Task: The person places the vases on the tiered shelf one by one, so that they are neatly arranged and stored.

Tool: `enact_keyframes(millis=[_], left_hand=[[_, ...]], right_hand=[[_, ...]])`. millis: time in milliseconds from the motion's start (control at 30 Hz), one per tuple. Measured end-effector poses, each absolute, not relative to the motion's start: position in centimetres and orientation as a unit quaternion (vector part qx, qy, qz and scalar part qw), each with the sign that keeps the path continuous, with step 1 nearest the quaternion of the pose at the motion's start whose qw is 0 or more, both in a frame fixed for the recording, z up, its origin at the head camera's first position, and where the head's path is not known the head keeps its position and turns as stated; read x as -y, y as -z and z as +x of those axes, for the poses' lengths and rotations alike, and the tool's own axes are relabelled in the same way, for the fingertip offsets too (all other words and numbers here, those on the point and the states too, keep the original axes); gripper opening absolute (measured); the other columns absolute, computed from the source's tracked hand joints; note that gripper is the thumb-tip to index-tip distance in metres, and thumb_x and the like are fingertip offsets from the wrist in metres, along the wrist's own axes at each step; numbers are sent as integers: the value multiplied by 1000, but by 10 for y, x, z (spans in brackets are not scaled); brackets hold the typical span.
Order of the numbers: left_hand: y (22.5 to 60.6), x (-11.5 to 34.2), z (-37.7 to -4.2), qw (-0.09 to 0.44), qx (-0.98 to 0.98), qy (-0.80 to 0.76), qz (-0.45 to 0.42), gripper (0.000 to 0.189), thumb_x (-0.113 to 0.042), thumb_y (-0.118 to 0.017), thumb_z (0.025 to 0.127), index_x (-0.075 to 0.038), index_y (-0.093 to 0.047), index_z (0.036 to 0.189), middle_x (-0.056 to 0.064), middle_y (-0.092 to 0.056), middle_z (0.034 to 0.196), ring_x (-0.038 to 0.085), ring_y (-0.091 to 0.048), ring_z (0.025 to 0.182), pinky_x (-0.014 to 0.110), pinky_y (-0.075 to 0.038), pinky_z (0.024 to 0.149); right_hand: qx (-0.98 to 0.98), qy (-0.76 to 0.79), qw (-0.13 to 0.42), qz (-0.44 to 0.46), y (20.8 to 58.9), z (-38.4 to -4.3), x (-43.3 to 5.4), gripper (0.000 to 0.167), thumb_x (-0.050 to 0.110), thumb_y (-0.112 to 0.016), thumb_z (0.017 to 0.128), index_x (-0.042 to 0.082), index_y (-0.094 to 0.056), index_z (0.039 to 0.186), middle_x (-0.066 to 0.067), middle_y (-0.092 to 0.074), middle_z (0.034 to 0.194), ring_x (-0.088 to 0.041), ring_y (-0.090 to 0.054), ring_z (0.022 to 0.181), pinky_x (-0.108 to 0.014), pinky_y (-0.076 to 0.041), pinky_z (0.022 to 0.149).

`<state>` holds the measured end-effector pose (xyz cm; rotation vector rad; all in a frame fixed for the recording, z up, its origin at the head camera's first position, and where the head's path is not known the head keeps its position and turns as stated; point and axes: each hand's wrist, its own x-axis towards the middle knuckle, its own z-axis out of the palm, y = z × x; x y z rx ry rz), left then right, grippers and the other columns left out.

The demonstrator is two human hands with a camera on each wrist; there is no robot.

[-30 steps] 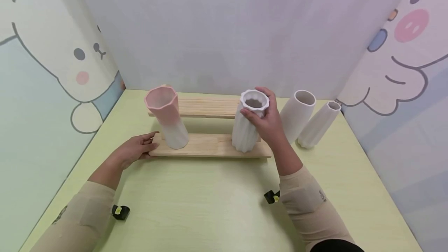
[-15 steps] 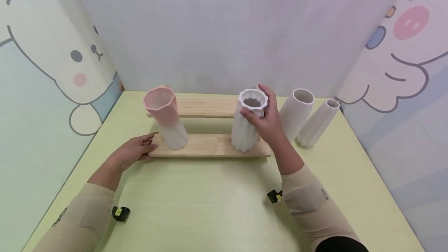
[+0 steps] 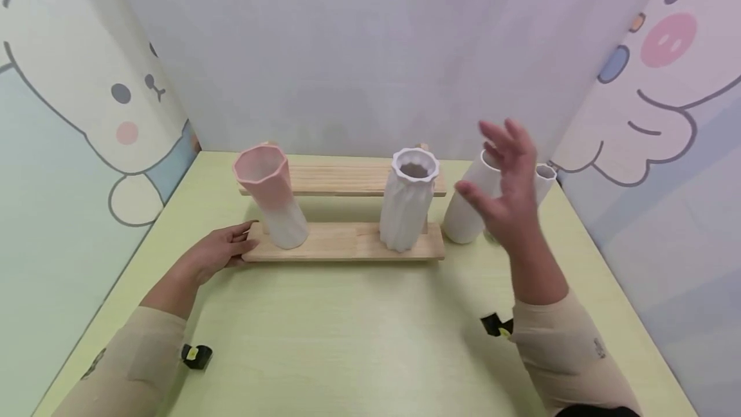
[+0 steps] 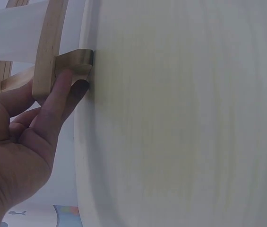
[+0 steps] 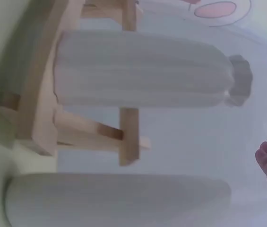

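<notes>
A two-tier wooden stand is on the table. My left hand grips the left end of its lower board; in the left wrist view the fingers lie around that board end. A pink-and-white vase stands upright on the lower board's left part. Toward its right part stands a white fluted vase, also upright. My right hand is in the air right of the fluted vase, fingers spread and holding nothing. It partly hides a smooth white vase and a slim white vase.
The stand's upper board runs behind the lower one, near the back wall. Pale green tabletop extends in front of the stand. Side walls with cartoon animals flank the table. Black wrist devices sit by both sleeves.
My right hand has let go of the fluted vase and moved right, its fingers now spread. The fluted vase stays on the lower board. My left hand keeps its grip on the stand.
</notes>
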<state>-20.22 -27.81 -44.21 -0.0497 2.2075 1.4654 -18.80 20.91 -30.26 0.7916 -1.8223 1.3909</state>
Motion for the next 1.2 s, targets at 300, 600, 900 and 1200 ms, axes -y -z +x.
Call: enact_keyframes(millis=[300, 600, 900, 1200], left_hand=[[444, 280, -204, 244, -808, -536, -18, 75, -31, -57, 101, -13, -13, 158, 24, -25, 158, 4, -63, 95, 25, -57, 80], [444, 280, -203, 241, -806, -540, -15, 74, -29, -56, 101, -11, -13, 158, 25, -24, 158, 4, -63, 96, 25, -57, 80], [443, 277, -201, 244, -803, -543, -22, 73, -30, -56, 101, -13, -14, 158, 25, -30, 156, 4, -63, 96, 24, -56, 79], [443, 278, -202, 241, -806, -540, -19, 74, -30, -57, 101, -11, -15, 158, 26, -24, 157, 4, -61, 100, 25, -57, 81]], right_hand=[[685, -564, 421, 189, 269, -185, -272, 101, 45, -87, 72, 1, -31, 144, -14, -50, 141, -30, -41, 135, -36, -31, 116], [714, -616, 330, 44, 321, -225, -339, 85, 25, -82, 79, 17, -31, 147, -5, -44, 146, -22, -39, 136, -34, -27, 117], [699, -671, 245, 22, 359, -243, -348, 73, 12, -75, 84, 20, -35, 145, -4, -47, 143, -24, -43, 133, -21, -38, 107], [679, -700, 223, 4, 376, -250, -346, 68, 8, -75, 85, 15, -39, 141, -7, -55, 134, -14, -60, 114, -14, -49, 84]])
